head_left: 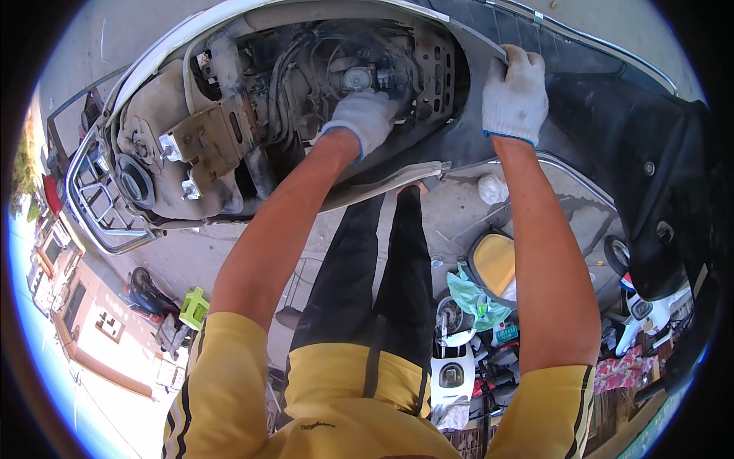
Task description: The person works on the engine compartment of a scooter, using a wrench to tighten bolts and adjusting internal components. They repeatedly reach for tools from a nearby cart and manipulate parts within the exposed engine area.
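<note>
An electric-less, dusty scooter body with its seat area uncovered lies across the upper view, its engine bay [306, 84] exposed. My left hand [363, 122], in a white knitted glove, reaches down into the bay beside a round metal engine part [358, 78]. Its fingertips are hidden among the parts, so their grip does not show. Further right, my right hand [516, 96], gloved alike, is closed at the pale edge strip [480, 40] of the body panel, fingers curled over it. Hoses and cables [287, 76] run left of my left hand.
A grey tank [164, 115] with a round cap and metal brackets [210, 138] fills the scooter's left end, near a chrome rack [111, 210]. A black footboard [612, 145] extends right. Below lie a yellow-lined container [493, 260], a green stool [194, 308] and parked scooters [451, 375].
</note>
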A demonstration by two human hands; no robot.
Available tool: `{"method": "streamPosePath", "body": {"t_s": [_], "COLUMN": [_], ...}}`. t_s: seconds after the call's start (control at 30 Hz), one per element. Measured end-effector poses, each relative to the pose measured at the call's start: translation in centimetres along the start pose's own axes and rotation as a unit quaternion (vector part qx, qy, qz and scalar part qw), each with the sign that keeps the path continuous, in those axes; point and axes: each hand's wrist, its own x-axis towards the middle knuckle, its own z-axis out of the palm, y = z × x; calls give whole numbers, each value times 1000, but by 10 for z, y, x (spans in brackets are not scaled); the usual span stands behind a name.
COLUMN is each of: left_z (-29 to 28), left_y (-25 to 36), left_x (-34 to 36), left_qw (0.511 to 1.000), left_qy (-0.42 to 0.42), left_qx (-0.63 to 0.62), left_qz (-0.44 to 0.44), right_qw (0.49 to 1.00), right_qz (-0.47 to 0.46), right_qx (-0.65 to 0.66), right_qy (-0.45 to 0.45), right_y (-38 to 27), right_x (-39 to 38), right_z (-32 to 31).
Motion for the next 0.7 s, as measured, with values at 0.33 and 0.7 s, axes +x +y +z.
{"method": "streamPosePath", "body": {"t_s": [0.33, 0.7], "left_z": [42, 32], "left_y": [-15, -22], "left_x": [6, 17], "left_qw": [974, 985], "left_qy": [-88, -115], "left_qx": [-55, 27], "left_qz": [-202, -127], "right_qw": [1000, 999], "right_qz": [-22, -29], "right_qx": [0, 4], "right_qy": [23, 31], "right_y": [6, 8], "right_x": [-1, 0], "right_z": [4, 5]}}
